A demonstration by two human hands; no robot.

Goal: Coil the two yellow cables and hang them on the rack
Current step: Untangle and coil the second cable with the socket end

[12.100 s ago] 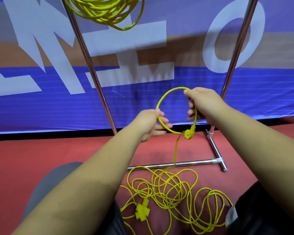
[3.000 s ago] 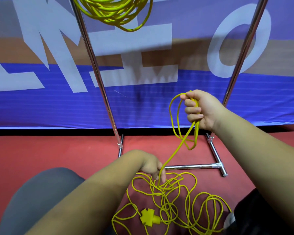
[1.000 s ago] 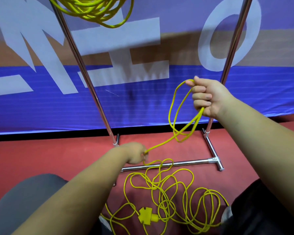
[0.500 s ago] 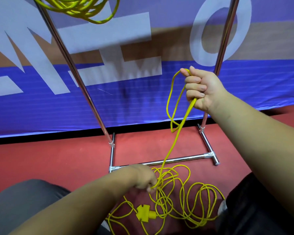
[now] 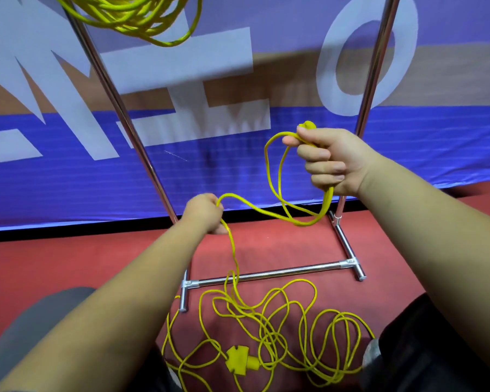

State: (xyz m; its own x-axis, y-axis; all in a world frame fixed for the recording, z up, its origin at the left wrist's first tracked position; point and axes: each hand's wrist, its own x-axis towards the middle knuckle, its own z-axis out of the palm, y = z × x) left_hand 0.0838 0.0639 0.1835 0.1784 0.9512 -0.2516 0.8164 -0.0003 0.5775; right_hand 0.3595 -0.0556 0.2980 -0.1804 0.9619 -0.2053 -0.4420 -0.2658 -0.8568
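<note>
My right hand (image 5: 330, 159) grips a few hanging loops of the yellow cable (image 5: 275, 182) in front of the rack's right pole. A strand runs from those loops to my left hand (image 5: 205, 212), which grips it lower and to the left. From there the cable drops to a loose tangle (image 5: 269, 326) on the red floor, with its yellow socket block (image 5: 238, 363) near the bottom. A second yellow cable, coiled (image 5: 136, 15), hangs at the top left of the metal rack (image 5: 119, 108).
The rack's base bar (image 5: 269, 274) and feet lie on the red floor just beyond the tangle. A blue and purple banner (image 5: 238, 80) stands behind the rack. My knees frame the bottom corners.
My left hand has risen from the floor tangle, drawing a length of cable up toward the right hand. The right hand still holds the loops.
</note>
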